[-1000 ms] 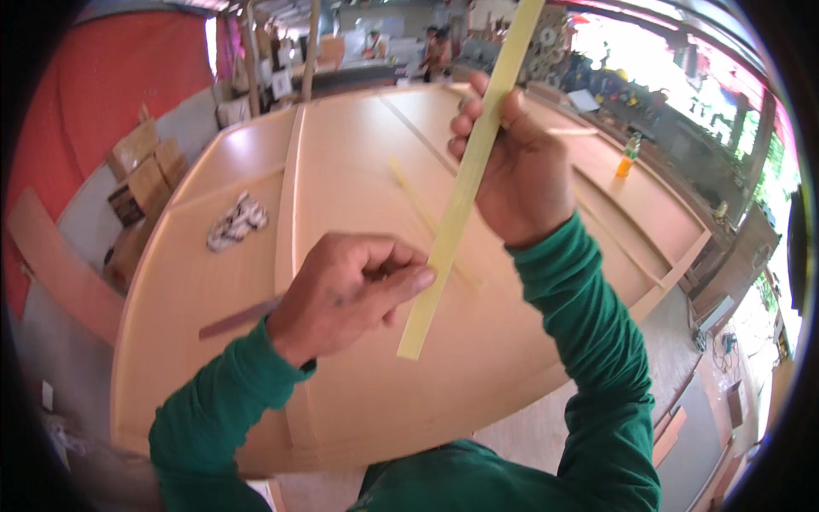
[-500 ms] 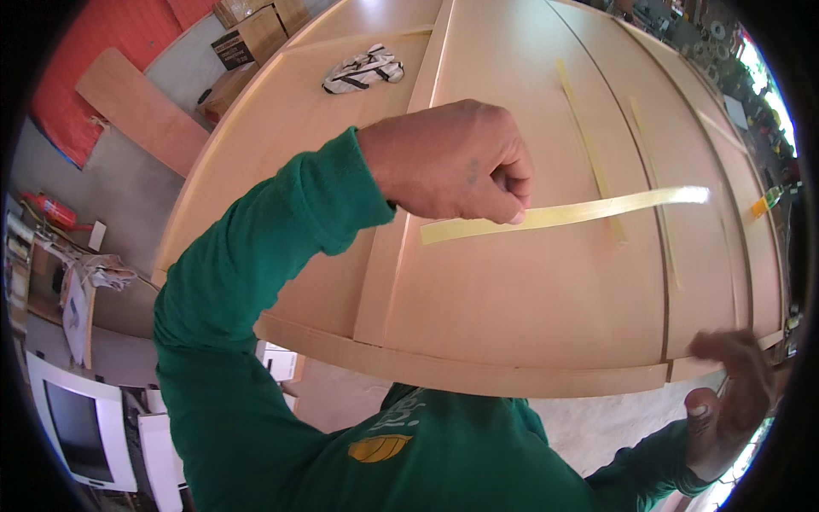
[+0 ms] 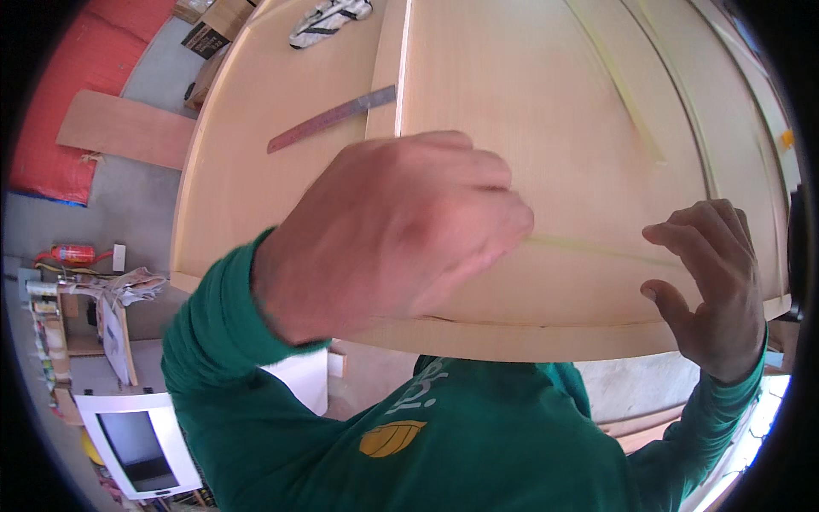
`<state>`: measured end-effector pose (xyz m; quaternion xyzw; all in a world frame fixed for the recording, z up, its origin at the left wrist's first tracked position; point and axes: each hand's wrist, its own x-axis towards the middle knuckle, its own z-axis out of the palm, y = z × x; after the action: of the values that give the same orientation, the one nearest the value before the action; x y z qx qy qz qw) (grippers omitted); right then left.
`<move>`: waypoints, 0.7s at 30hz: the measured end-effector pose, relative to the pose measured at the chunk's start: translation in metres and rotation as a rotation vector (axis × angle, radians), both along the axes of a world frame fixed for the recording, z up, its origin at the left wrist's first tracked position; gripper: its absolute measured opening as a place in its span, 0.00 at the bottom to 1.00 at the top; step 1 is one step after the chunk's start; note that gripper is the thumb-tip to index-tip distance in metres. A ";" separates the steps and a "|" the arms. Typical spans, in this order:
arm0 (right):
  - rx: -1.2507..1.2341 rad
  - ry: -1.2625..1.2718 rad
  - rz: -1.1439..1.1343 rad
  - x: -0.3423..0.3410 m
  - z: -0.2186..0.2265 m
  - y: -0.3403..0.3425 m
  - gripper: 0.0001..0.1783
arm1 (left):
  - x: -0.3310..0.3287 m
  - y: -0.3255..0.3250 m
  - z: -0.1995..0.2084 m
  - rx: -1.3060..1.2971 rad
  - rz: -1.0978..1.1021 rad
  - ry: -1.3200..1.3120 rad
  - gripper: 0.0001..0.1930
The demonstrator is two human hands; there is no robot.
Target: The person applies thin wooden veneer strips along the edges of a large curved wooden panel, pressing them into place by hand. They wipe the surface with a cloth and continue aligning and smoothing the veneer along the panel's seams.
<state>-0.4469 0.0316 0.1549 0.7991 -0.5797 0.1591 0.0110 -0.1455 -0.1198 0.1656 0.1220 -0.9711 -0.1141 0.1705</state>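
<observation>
My left hand point(image 3: 397, 226), blurred by motion, is closed over the near part of a large light-wood panel point(image 3: 478, 94). From its fingertips a thin yellow strip point(image 3: 589, 247), seen almost edge-on, stretches toward my right hand point(image 3: 717, 286). The grip on the strip itself is hidden behind the knuckles. Above the panel's near right side, my right hand has its thumb and fingers apart, with the strip's far end close to the gap between them. Another yellow strip point(image 3: 620, 81) lies lengthwise on the panel.
A ruler-like flat strip point(image 3: 333, 118) rests left of the raised wooden batten point(image 3: 388, 51). Farther off lies a white-and-black cloth point(image 3: 328, 21). On the floor at left are a loose board point(image 3: 128, 128), cardboard boxes point(image 3: 222, 26), a fire extinguisher point(image 3: 72, 254) and an old monitor point(image 3: 141, 444).
My left hand has come nearer, uncovering the ruler-like strip. My right hand has risen over the panel toward the yellow strip. The view has shifted toward the panel's near edge.
</observation>
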 end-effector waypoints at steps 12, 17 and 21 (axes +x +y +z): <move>0.235 -0.312 0.142 0.004 -0.027 0.042 0.07 | 0.060 0.051 -0.015 -0.062 0.165 -0.066 0.18; 0.300 -0.327 0.140 0.005 -0.043 0.059 0.14 | 0.094 0.078 -0.056 -0.119 0.256 0.047 0.24; 0.359 -0.401 0.135 0.009 -0.054 0.054 0.21 | 0.102 0.120 -0.078 -0.136 0.458 0.097 0.25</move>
<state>-0.4379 0.0854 0.1012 0.7777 -0.5347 0.2091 -0.2562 -0.0439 0.0004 0.0875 0.3218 -0.9141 -0.0125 0.2463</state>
